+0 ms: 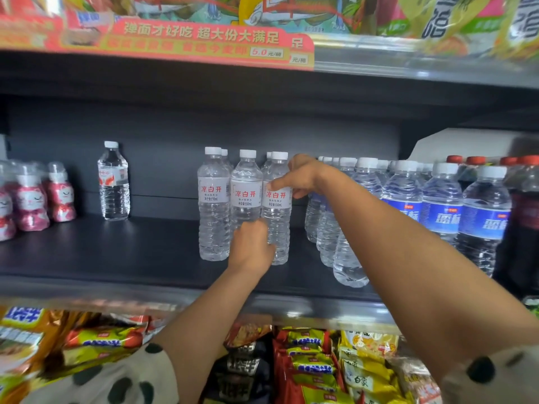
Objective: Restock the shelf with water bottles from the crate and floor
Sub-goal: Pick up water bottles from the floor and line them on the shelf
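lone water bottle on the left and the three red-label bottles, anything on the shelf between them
Nothing: in the head view, bare dark shelf runs from the lone water bottle to the nearest red-label bottle.

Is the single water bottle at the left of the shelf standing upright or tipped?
Upright: the lone bottle stands on its base, white cap on top.

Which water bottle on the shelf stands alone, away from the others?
The bottle with the red and white label at the left, between the pink cat-face bottles and the white-label group.
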Available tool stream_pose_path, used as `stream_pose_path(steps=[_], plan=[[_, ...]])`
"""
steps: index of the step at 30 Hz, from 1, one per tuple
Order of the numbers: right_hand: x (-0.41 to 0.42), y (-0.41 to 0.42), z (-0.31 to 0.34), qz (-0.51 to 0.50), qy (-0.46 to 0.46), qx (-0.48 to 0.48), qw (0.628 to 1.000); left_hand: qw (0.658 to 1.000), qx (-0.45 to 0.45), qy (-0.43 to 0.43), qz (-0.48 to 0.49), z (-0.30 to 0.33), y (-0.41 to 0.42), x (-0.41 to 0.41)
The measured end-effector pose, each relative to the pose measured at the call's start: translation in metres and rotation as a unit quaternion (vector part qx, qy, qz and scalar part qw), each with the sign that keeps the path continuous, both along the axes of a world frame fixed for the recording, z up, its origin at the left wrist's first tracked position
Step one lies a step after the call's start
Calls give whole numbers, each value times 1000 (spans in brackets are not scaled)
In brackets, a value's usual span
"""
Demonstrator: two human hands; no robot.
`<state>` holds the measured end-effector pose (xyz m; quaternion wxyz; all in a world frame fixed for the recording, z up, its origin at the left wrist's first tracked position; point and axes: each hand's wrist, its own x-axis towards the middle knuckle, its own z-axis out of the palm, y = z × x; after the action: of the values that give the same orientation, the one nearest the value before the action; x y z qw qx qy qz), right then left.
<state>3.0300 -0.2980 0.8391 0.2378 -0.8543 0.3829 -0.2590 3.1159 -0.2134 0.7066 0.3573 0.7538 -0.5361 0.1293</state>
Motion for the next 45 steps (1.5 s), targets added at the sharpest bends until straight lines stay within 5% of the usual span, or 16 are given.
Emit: stream_pose_path(steps=[11, 19, 35, 45], plan=[[-44, 93, -16, -86, 268, -193, 940, 989, 114, -54, -82, 21, 87, 12], [-79, 184, -128, -119, 293, -148, 937, 953, 232, -154, -118, -44, 180, -12], [-130, 250, -541, -57, 384, 48, 920, 838, 489, -97, -223, -409, 216, -51], [-144, 243, -859, -53, 400, 210, 891, 817, 528, -23, -230, -696, 198, -61]])
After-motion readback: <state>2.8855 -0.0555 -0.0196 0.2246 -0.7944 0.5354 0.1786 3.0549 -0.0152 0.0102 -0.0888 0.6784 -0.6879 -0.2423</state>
